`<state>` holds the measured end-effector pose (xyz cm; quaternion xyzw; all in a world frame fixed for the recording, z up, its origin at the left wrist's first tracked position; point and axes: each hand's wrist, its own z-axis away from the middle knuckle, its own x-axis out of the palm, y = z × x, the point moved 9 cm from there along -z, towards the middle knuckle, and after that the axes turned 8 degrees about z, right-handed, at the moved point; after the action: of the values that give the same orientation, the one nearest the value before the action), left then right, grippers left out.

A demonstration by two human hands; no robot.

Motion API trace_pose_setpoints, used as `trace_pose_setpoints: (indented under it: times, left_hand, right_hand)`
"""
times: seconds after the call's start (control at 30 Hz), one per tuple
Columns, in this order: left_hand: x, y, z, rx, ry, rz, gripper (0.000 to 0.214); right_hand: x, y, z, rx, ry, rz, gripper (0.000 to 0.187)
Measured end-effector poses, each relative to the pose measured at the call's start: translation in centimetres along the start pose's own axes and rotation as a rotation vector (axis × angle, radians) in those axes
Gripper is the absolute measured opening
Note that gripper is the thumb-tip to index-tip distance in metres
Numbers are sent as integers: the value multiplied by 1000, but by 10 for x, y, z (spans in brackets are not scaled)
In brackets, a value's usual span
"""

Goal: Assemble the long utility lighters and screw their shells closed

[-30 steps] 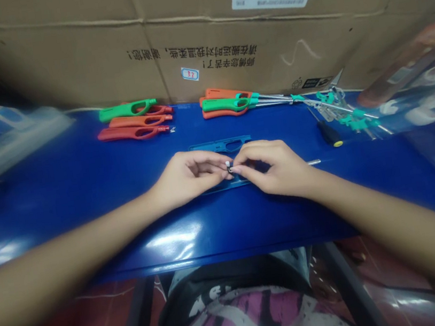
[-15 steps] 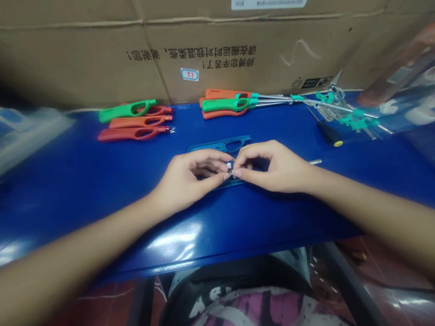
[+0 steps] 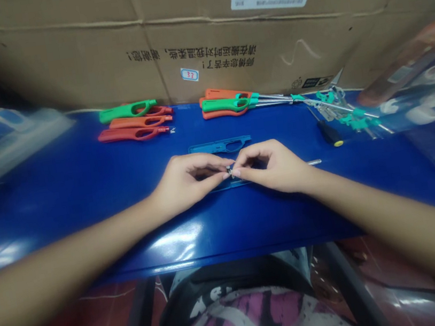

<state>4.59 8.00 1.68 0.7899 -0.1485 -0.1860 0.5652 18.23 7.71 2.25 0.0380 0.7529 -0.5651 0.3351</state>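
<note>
Head view: small part [image 3: 230,173] pinched from both sides by fingertips of left hand [image 3: 182,181] and right hand [image 3: 278,168], equally near each. Sits just over blue handle shell [image 3: 231,185] on blue table [image 3: 82,182]; shell's long axis left-right, metal rod [image 3: 314,162] poking out rightward. Second blue shell [image 3: 219,145] just behind.

Your blue table [image 3: 82,182], contents:
- Middle: one blue handle shell [image 3: 219,145]; nearer you, a second blue handle [image 3: 240,182], its metal rod [image 3: 314,162] pointing right.
- Back edge, left of centre: one green handle [image 3: 127,110], three red handles [image 3: 139,121].
- Back edge, centre: handles with rods [image 3: 229,104], orange and green.
- Back right corner: heap of rods [image 3: 348,112]; black screwdriver [image 3: 330,133].
</note>
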Motion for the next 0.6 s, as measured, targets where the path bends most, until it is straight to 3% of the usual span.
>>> trace_pose_setpoints:
  times: [0.27,0.37,0.6]
  left_hand:
    - [-1,-5,-5,-83,18,113,25]
    - [-3,-8,-7,-121,31,180,28]
    - [1,-22,-5,-303,1,308,31]
  right_hand:
    - [-5,-3,-2,-70,-51,92,13]
    - [-9,-5,-1,-129,2,143,12]
    - [-11,-28,9,-459,174,395,7]
